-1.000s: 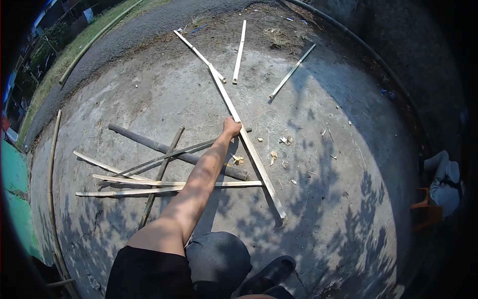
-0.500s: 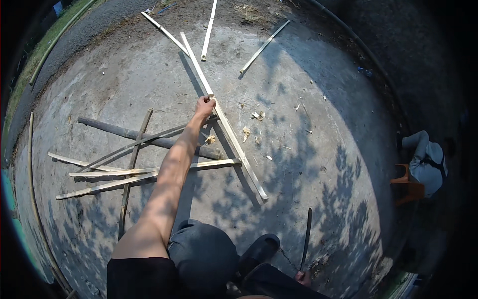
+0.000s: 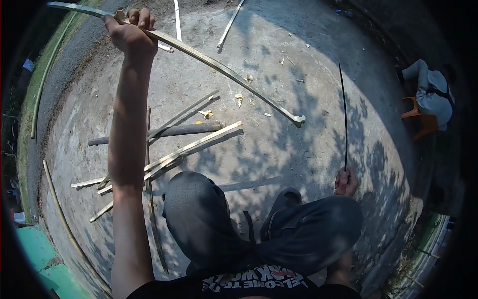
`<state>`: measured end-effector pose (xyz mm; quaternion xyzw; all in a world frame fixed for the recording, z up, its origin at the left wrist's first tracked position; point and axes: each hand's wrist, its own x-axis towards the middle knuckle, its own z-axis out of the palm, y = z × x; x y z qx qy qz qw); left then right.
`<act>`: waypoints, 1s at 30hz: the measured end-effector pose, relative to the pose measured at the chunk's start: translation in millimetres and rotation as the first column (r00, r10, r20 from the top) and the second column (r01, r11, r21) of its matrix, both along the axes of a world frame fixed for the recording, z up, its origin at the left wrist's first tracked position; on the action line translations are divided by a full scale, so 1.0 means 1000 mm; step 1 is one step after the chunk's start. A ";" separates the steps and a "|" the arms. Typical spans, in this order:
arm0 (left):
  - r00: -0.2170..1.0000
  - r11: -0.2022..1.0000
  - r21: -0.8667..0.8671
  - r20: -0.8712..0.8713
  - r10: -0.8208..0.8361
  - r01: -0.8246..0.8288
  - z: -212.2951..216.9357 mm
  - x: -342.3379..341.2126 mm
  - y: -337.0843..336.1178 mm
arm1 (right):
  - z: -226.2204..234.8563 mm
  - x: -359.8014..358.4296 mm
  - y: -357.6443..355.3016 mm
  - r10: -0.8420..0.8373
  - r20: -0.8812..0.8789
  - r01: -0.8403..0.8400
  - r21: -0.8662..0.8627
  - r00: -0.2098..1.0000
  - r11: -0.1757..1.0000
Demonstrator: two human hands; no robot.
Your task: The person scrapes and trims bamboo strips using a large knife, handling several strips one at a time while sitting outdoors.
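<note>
My left hand (image 3: pixel 130 33), raised at the far left, is closed around a long pale split bamboo strip (image 3: pixel 204 58). The strip slants down to the right across the view, and its near end is close to the ground or resting on it; I cannot tell which. A curled shaving (image 3: pixel 121 16) sticks up beside my fingers. Beside my right knee, my right hand (image 3: pixel 346 183) grips a long dark-bladed knife (image 3: pixel 344 114), its blade pointing away from me and seen nearly edge-on. The knife's handle is hidden in my fist.
Several split bamboo strips (image 3: pixel 199 143) lie crossed with a dark bamboo pole (image 3: pixel 186 130) at left. More strips (image 3: pixel 230 25) lie at the far side. Shavings (image 3: pixel 239 99) dot the concrete. A person (image 3: pixel 435 102) sits on an orange chair (image 3: pixel 420 121) at right.
My left hand has lifted the bamboo strip and swung its far end up and left. My right hand has brought the knife upward and to the right from low beside my foot.
</note>
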<state>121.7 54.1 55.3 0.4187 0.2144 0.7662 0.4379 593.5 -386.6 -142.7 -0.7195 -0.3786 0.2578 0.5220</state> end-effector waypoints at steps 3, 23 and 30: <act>0.952 0.952 -0.003 -0.005 -0.306 0.306 0.006 0.034 -0.038 | 0.025 -0.042 0.049 0.108 -0.196 -0.118 -0.041 0.975 0.992; 0.805 0.960 0.081 -0.528 0.270 -0.268 -0.102 0.169 -0.073 | -0.135 -0.167 0.056 0.147 -0.324 -0.255 -0.324 0.935 0.911; 0.853 0.970 0.170 -0.467 0.234 -0.173 -0.080 0.191 -0.057 | -0.062 -0.152 0.101 0.175 -0.414 -0.066 0.265 0.893 0.962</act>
